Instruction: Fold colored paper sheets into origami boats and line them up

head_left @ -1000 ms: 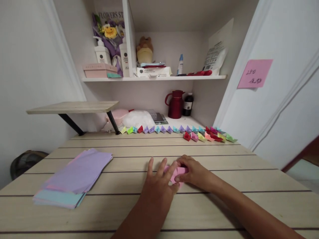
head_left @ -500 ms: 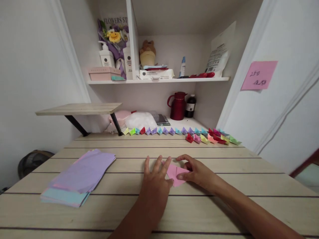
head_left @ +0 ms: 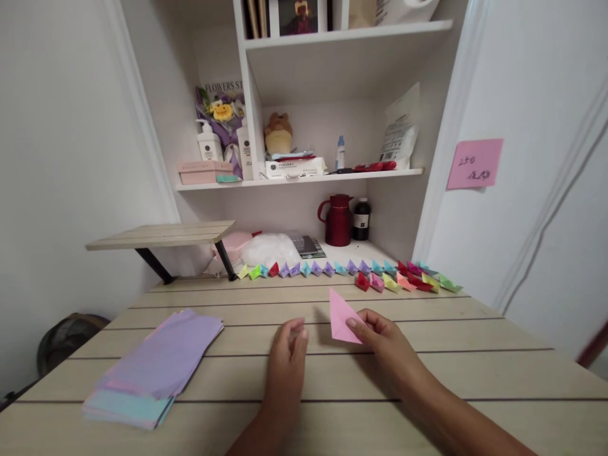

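Raised just above the table, a folded pink sheet of paper (head_left: 342,321) forms a triangle with one corner pointing up. My right hand (head_left: 387,339) pinches its lower right corner between thumb and fingers. My left hand (head_left: 289,354) is to the left of the paper, apart from it. Its fingers are loosely curved, with a small gap between thumb and fingertips and nothing held. Along the table's back edge stand small folded paper boats (head_left: 329,270) in several colours, with a second short row on the right.
A stack of coloured paper (head_left: 161,354), purple on top, lies at the left. Behind it stands a small raised wooden shelf (head_left: 161,233) on black legs. A red jug (head_left: 338,220) and a dark bottle (head_left: 361,220) stand at the back, under a loaded white shelf (head_left: 299,180).
My right hand has lifted the pink paper off the table and tilted it up. My left hand has let go of the paper, drawn left and curled its fingers. The camera view has tipped upward.
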A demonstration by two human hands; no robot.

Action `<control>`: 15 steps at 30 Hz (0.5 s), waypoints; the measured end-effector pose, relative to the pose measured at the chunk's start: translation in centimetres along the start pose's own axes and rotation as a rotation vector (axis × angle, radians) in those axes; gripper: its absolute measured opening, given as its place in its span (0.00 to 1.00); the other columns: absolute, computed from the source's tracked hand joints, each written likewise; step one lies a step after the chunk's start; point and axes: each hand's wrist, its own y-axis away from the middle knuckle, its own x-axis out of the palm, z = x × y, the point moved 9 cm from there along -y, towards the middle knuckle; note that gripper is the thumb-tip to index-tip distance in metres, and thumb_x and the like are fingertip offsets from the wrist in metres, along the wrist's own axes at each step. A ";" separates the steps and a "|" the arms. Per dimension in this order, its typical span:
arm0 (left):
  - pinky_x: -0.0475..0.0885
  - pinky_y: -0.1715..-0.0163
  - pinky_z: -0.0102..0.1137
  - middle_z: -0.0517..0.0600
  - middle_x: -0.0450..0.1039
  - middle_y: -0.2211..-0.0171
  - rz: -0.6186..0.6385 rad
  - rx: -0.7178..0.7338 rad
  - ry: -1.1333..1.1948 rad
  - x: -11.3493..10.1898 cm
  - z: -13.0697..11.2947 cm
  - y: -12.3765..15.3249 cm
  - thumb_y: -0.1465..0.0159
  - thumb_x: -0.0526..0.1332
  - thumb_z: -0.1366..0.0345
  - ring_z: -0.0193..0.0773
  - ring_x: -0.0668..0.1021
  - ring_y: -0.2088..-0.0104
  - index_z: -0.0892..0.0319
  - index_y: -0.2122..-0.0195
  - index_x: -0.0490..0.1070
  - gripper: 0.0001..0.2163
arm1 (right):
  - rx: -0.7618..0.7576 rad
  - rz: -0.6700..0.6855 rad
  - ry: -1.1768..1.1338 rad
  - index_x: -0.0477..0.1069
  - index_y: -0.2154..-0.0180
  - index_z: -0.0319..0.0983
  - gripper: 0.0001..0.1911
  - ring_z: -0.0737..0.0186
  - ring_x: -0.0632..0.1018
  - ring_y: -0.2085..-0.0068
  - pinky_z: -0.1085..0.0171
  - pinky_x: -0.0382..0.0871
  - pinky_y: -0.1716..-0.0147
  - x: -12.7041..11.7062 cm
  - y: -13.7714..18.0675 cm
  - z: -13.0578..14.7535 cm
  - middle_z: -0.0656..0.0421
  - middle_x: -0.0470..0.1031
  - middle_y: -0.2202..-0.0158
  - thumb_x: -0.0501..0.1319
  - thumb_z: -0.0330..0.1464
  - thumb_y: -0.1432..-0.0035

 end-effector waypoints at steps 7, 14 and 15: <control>0.72 0.60 0.34 0.57 0.77 0.60 0.055 -0.212 0.484 3.2 2.3 0.5 0.49 0.68 0.47 0.41 0.80 0.65 0.62 0.58 0.74 0.25 | -0.191 -0.094 0.114 0.65 0.73 0.40 0.17 0.63 0.64 0.72 0.66 0.59 0.71 0.1 1.0 2.5 0.63 0.62 0.75 0.58 0.46 0.43; 0.72 0.65 0.32 0.54 0.79 0.72 0.004 -0.236 0.519 3.3 1.7 1.0 0.56 0.73 0.56 0.41 0.79 0.69 0.63 0.68 0.77 0.18 | -0.252 -0.068 0.208 0.65 0.72 0.40 0.16 0.62 0.66 0.70 0.66 0.60 0.70 1.0 1.8 3.2 0.62 0.64 0.74 0.57 0.45 0.40; 0.71 0.66 0.32 0.53 0.78 0.74 -0.007 -0.243 0.493 3.1 1.7 1.1 0.56 0.73 0.56 0.41 0.78 0.70 0.63 0.70 0.77 0.17 | -0.256 -0.060 0.211 0.65 0.72 0.40 0.17 0.62 0.66 0.70 0.66 0.60 0.70 1.2 2.0 3.4 0.62 0.64 0.74 0.57 0.45 0.40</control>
